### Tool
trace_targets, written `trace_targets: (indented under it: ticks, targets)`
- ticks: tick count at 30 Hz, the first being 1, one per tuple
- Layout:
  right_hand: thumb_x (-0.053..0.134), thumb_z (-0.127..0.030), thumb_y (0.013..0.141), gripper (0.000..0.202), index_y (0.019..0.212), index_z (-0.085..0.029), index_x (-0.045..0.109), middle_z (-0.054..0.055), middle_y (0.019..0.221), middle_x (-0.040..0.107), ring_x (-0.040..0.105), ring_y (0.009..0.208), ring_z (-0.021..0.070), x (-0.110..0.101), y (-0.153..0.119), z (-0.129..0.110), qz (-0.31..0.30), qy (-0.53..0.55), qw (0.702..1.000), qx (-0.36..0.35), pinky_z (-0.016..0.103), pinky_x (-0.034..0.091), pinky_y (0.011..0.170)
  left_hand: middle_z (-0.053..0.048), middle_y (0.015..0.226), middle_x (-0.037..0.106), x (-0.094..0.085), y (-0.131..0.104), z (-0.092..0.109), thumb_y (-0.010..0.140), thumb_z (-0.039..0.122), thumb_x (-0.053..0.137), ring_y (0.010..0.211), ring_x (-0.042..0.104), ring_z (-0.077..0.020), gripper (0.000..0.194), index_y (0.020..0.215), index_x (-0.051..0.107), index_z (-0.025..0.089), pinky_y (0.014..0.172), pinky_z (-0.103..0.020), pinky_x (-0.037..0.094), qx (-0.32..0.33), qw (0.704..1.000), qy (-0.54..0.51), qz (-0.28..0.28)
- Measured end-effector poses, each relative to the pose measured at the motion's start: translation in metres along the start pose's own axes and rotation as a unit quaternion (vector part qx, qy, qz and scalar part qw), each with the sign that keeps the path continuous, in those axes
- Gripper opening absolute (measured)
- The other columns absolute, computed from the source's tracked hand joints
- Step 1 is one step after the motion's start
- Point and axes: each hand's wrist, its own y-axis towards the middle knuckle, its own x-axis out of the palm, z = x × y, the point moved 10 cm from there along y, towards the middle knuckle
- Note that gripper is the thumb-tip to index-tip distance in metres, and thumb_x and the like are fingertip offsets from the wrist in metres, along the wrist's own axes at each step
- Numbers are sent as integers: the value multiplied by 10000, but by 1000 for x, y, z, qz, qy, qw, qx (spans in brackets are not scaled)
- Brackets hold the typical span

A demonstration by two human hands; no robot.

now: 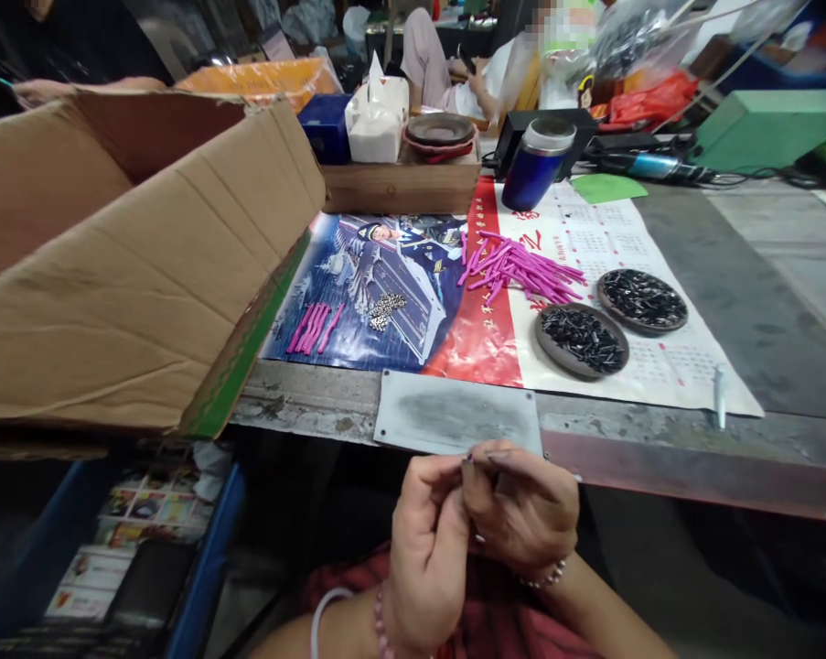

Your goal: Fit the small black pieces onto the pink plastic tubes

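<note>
Your left hand (pixel 430 545) and right hand (pixel 532 513) meet, fingers (pixel 477 499) seemingly pinched on a small piece (pixel 468 459), mostly hidden; loosening could drop it lapward, short of the pink sticks (pixel 519 267) ahead on the tabletop (pixel 721 265).

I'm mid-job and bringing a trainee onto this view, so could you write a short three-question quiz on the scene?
1. True or false: the blue tumbler stands inside the cardboard box.

2. Which of these lies nearest the front dish?
A) the tissue pack
B) the larger pink pile
C) the smaller pink bundle

3. Are the fingertips of the left hand and right hand together or apart?

Key:
1. False; it stands on the poster.
2. B.
3. Together; anything they hold is too small to make out.
</note>
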Motion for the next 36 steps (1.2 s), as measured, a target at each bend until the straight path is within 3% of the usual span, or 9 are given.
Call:
trace_targets:
  ticks: [8,12,16,19,22,27,32,36]
  targets:
    - [562,-30,899,221,834,-231,499,-52,637,535,491,494,92,9,4,3,-44,-13,999,29,218,455,486,-18,1096,704,-4,-1,-8,1036,208,495,999,674,-131,215,1195,623,276,918,-219,532,-10,1000,1,8]
    - [551,-173,977,61,1005,-227,557,-7,735,589,580,555,123,5,9,8,-41,-17,996,80,229,494,492,-15,1084,695,-3,-2,-9,1039,200,484,969,667,-131,227,1208,609,286,908,-236,536,-19,1000,-5,0]
    - [537,-326,1009,193,1173,-226,525,-11,750,590,563,500,111,16,6,26,-85,103,970,203,202,467,412,1,972,703,-3,1,-8,1046,203,465,855,676,-115,210,1190,591,289,795,-204,553,-23,998,-57,-6]
    - [685,-233,914,258,1141,-237,562,-3,802,620,617,591,126,12,7,18,-60,36,987,141,234,543,530,-6,1035,705,-9,2,-10,1043,200,475,931,682,-122,203,1174,606,283,862,-213,545,-29,999,-41,12]
    - [664,-116,888,220,1035,-248,569,-7,781,647,634,617,135,12,4,6,-35,-3,998,56,255,549,569,-19,1093,695,-12,1,-12,1040,212,484,1003,669,-138,206,1181,620,277,919,-230,531,-24,999,-16,14]
    - [568,-89,927,169,901,-247,512,-42,667,562,543,522,105,21,-1,12,-39,7,997,59,226,483,496,-31,1070,692,-15,0,-18,1039,234,485,988,672,-148,197,1179,623,257,916,-252,539,-27,999,-16,21]
    - [521,-222,1010,24,1025,-219,540,-24,718,570,551,502,96,19,6,25,-47,6,989,141,193,456,432,-25,906,646,-12,0,-22,1030,266,503,841,645,-147,174,1143,628,225,836,-284,559,-48,998,-42,16]
    - [410,-270,1062,151,1021,-220,547,-65,646,539,510,416,72,27,3,35,-122,89,960,235,169,437,394,32,732,558,-9,2,-20,1028,277,514,609,531,-87,140,1118,616,245,616,-188,502,-53,994,-95,11]
